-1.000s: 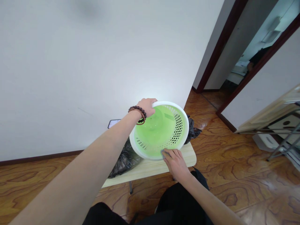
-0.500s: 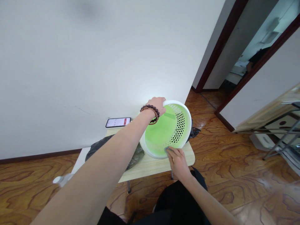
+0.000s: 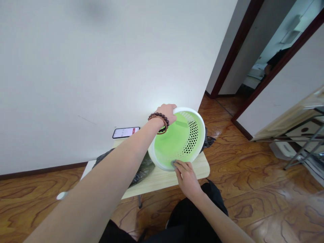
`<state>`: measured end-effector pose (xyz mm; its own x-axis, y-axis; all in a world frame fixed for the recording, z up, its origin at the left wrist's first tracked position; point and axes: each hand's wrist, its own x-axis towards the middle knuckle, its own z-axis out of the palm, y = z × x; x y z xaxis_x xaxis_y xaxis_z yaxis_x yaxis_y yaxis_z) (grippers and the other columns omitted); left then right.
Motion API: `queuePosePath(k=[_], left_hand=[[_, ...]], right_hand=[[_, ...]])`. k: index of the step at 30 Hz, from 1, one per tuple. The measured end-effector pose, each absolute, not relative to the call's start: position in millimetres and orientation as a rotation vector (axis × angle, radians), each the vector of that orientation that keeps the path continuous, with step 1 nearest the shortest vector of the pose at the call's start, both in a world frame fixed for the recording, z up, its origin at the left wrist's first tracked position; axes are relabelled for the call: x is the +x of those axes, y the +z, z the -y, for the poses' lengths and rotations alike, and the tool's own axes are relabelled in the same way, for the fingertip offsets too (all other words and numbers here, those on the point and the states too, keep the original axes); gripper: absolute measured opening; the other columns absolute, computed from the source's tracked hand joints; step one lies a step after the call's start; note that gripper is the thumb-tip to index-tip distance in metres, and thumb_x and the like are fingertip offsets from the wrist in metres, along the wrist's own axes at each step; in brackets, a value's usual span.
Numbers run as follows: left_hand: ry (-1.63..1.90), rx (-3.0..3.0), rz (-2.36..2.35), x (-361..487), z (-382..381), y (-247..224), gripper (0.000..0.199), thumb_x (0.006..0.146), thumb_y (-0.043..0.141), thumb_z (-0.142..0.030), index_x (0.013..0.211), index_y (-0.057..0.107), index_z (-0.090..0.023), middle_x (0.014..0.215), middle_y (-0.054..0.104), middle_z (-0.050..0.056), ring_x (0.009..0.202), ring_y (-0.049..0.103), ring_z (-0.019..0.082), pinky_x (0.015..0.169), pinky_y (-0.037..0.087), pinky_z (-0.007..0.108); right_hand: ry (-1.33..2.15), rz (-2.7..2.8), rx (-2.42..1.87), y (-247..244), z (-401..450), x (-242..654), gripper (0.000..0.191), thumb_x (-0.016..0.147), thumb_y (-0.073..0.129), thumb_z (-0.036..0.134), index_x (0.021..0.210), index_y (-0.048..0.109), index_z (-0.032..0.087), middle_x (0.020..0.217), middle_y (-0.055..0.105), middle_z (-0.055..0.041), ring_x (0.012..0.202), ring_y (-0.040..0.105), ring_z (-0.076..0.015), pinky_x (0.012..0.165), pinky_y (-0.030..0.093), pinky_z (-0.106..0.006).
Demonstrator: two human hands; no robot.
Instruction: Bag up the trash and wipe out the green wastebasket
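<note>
Between left grip (image 3: 167, 112) and right grip (image 3: 187, 179) lies a basket (image 3: 174, 140).

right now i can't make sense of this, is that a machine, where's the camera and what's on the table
No machine here: these are a person's two bare hands, seen from a camera worn on their head, looking forward and down. The left hand grips the rim of a green and white basket. The right hand pinches a small grey thing against the near rim; I can't tell what it is. On the table, a dark plastic bag lies partly hidden by the left arm, and a phone sits near the wall.
</note>
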<state>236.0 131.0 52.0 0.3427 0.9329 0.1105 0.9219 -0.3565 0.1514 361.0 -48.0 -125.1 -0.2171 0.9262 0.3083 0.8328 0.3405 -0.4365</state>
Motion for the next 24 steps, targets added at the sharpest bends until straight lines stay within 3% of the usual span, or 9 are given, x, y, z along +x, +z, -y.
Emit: queuePosePath(k=[7,11,14,21,24], left_hand=[[0.295,2.512,-1.728,231.9,-131.5,51.7,0.039,0.064,0.047,-0.021,0.101,0.058,-0.025,0.080,0.063,0.005,0.068,0.057,0.018,0.056,0.041,0.026],[0.296,2.510,-1.738,235.2,-132.4,50.1,0.038,0.063,0.046,-0.022,0.099,0.058,-0.025,0.079,0.063,0.006,0.065,0.057,0.019,0.054,0.041,0.028],[0.305,2.540,-1.716,234.6,-134.9,47.3,0.038,0.063,0.046,-0.022,0.099,0.058,-0.025,0.080,0.063,0.007,0.067,0.057,0.021,0.054,0.041,0.029],[0.319,2.518,-1.709,232.5,-133.0,49.1,0.038,0.063,0.046,-0.021,0.099,0.059,-0.024,0.079,0.063,0.006,0.069,0.057,0.020,0.057,0.041,0.028],[0.341,2.527,-1.725,235.0,-132.1,49.6,0.039,0.063,0.047,-0.020,0.101,0.058,-0.024,0.079,0.063,0.006,0.069,0.057,0.020,0.058,0.041,0.028]], right_hand=[[0.093,2.034,-1.691,-127.7,35.5,392.2,0.032,0.081,0.043,0.011,0.107,0.059,0.020,0.117,0.054,-0.0050,0.104,0.042,-0.0238,0.087,0.034,-0.040],[0.254,1.835,-1.709,-129.8,43.2,364.4,0.027,0.084,0.040,0.015,0.100,0.060,0.020,0.110,0.058,-0.0036,0.100,0.045,-0.0204,0.086,0.036,-0.036],[0.387,1.850,-1.579,-128.0,52.1,340.6,0.027,0.086,0.039,0.018,0.106,0.057,0.021,0.111,0.056,-0.0025,0.099,0.045,-0.0178,0.088,0.036,-0.032],[0.190,1.838,-1.710,-131.2,37.1,384.0,0.026,0.081,0.044,0.012,0.099,0.061,0.020,0.113,0.056,-0.0053,0.099,0.044,-0.0245,0.086,0.033,-0.042],[0.332,1.788,-1.648,-129.5,38.7,366.6,0.025,0.081,0.043,0.013,0.097,0.062,0.019,0.107,0.059,-0.0060,0.097,0.047,-0.0225,0.086,0.036,-0.040]])
